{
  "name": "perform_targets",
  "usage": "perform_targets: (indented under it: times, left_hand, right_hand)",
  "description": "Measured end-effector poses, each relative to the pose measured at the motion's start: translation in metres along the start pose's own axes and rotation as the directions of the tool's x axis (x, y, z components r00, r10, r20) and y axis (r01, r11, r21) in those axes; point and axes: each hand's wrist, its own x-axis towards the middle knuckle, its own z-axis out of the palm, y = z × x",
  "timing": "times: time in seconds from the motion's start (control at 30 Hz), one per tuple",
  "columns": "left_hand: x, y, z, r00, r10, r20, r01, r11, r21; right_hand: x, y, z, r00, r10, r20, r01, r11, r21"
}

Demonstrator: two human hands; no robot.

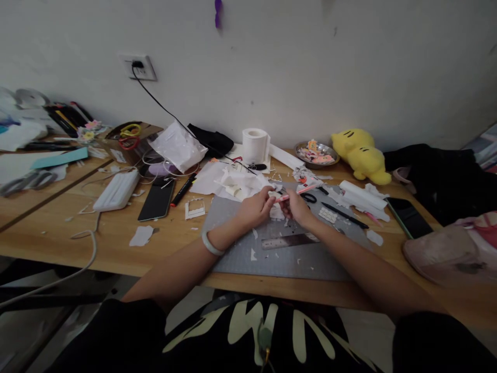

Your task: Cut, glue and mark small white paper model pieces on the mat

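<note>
My right hand (298,208) is closed around a slim pink pen-like tool (305,189), which slants up to the right over the grey cutting mat (240,261). Right beside it, my left hand (258,206) has its thumb and fingers pinched together at the tool's lower left end. Whatever lies between those left fingers is too small to make out. Below both hands a steel ruler (289,241) rests on the mat among white paper scraps. Black-handled scissors (309,198) lie just beyond my right hand, partly hidden.
Crumpled white paper (243,181) and a paper roll (255,146) stand behind the hands. A black pen (345,215) and a phone (409,217) lie to the right. Leftward are another phone (156,199), a marker (183,190) and a white power strip (116,190) with a cable.
</note>
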Motion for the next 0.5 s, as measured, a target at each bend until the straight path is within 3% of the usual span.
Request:
perform_targets:
  times: [0.17,0.3,0.4,0.5]
  left_hand:
    - [0.001,-0.002,0.0,1.0,-0.015,-0.01,0.015,0.997,0.071]
    - [-0.005,0.003,0.007,0.984,0.132,0.116,-0.142,0.986,0.082]
    - [-0.007,0.004,0.012,0.931,0.31,0.191,-0.327,0.943,0.062]
    - [-0.007,-0.001,0.015,0.85,0.519,0.096,-0.527,0.835,0.156]
  right_hand:
    - [-0.003,0.016,-0.009,0.989,0.016,-0.147,0.005,0.99,0.144]
    - [-0.007,0.025,-0.011,0.986,0.007,-0.166,0.026,0.981,0.195]
    - [-0.004,0.027,-0.01,0.981,-0.107,-0.164,0.142,0.966,0.218]
    - [0.0,0.03,-0.01,0.984,-0.115,-0.138,0.146,0.959,0.242]
